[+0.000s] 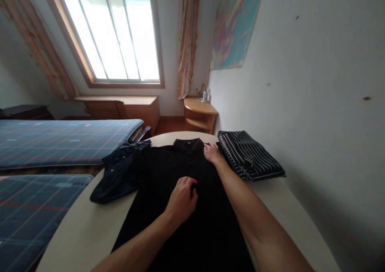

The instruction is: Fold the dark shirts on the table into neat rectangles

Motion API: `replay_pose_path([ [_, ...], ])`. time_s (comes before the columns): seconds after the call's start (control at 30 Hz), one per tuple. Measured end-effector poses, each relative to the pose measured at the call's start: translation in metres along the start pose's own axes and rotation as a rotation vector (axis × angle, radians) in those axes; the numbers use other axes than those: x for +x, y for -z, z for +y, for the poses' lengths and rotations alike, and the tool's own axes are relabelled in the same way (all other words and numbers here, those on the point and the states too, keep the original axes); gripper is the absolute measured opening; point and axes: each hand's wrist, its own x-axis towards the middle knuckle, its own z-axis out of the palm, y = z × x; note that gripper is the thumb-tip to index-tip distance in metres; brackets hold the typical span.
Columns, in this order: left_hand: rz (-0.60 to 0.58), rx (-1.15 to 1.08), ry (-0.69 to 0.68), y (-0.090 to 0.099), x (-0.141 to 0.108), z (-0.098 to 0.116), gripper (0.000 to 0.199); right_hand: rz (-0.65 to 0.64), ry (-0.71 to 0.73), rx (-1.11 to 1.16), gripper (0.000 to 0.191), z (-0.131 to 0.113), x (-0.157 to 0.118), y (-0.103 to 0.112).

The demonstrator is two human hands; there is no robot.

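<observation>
A black polo shirt (168,164) lies spread front up on the round table, collar at the far end and its lower part running toward me. My left hand (183,196) is on the chest of the shirt, its fingers curled toward the thumb in a pinch on the dark cloth; the pinched fabric itself is hard to make out. Farther off, my right hand (213,152) grips the shirt at the shoulder right of the collar, fingers bent over the edge. The sleeve on that side is mostly hidden behind the hand and forearm.
A folded black-and-white striped cloth (251,154) sits on the table's right, close to the wall. Dark navy buttoned clothing (116,176) lies at the left. The pale table (78,224) stands near two plaid mattresses (60,140). Beyond are a desk (138,101) and corner shelf (198,105).
</observation>
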Motion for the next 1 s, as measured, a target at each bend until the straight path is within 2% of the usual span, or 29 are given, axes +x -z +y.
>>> replay_pose_path([
  [0.07,0.011,0.007,0.046,0.002,0.001,0.000,0.020,0.024,0.010,-0.006,0.049,0.002,0.003,0.002],
  [0.17,-0.018,0.008,0.045,0.004,0.001,0.001,0.017,0.055,0.045,-0.007,0.053,0.003,0.008,0.004],
  [0.4,-0.135,0.088,-0.077,0.008,-0.004,0.008,0.034,0.089,0.116,-0.018,0.050,0.004,0.004,0.001],
  [0.5,-0.154,0.105,-0.083,0.008,-0.002,0.007,0.032,0.133,0.102,-0.033,0.045,-0.002,-0.005,0.006],
  [0.63,-0.122,0.074,-0.087,0.004,0.000,0.002,0.031,0.238,0.112,-0.097,0.039,-0.020,-0.018,0.017],
  [0.8,-0.086,0.051,-0.109,0.000,0.000,-0.001,0.031,0.131,0.024,-0.175,0.034,-0.037,-0.026,0.021],
  [0.9,-0.070,0.034,-0.101,0.001,0.000,0.000,0.031,0.151,-0.028,-0.106,0.033,-0.039,-0.024,0.021],
  [1.0,-0.063,0.033,-0.085,0.002,-0.001,0.000,0.031,0.160,-0.017,-0.012,0.036,-0.039,-0.022,0.020],
])
